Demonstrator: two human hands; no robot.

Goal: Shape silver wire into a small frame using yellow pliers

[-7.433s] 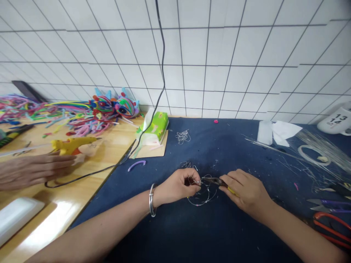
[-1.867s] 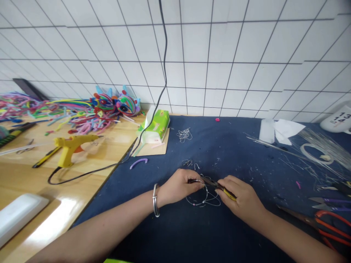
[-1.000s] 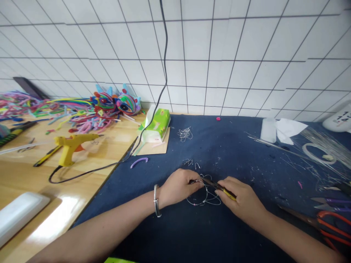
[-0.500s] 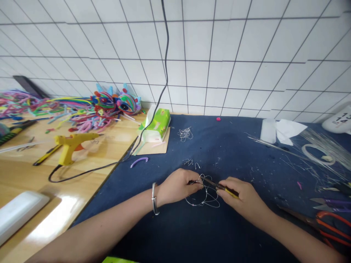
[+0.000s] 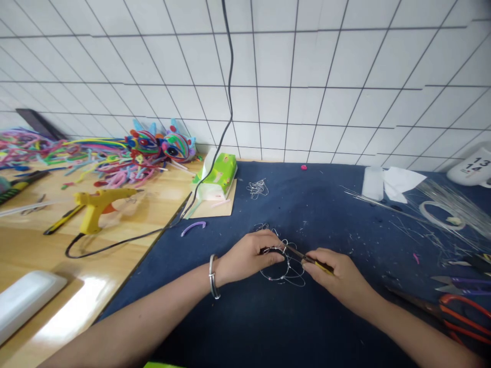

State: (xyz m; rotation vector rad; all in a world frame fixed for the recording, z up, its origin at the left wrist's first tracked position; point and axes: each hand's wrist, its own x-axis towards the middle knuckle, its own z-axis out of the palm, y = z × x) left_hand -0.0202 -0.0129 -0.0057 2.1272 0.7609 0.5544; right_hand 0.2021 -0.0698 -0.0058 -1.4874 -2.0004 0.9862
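Observation:
A thin wire ring (image 5: 275, 279) with looped petals of wire lies over the dark blue mat, between both hands. My left hand (image 5: 249, 256), a silver bangle at its wrist, holds the ring's upper left side between thumb and fingers. In my right hand (image 5: 333, 270) are pliers (image 5: 324, 266) with yellow and black handles; their dark jaws reach the wire beside my left fingertips. Whether the jaws are closed on the wire is too small to tell. Small bent wire pieces (image 5: 262, 226) lie just beyond my left hand.
Farther back are a wire bundle (image 5: 258, 189) and a green tissue pack (image 5: 222, 171). Left, a yellow glue gun (image 5: 94, 207) and colourful pipe cleaners (image 5: 115, 163) rest on wood. Right lie long wires (image 5: 456, 204), white paper (image 5: 401, 181) and orange-handled scissors (image 5: 462, 312).
My left thumb and fingers have shifted on the ring, with a wider gap between them. The ring has tilted slightly. The pliers have stayed nearly in place, and the view has shifted slightly.

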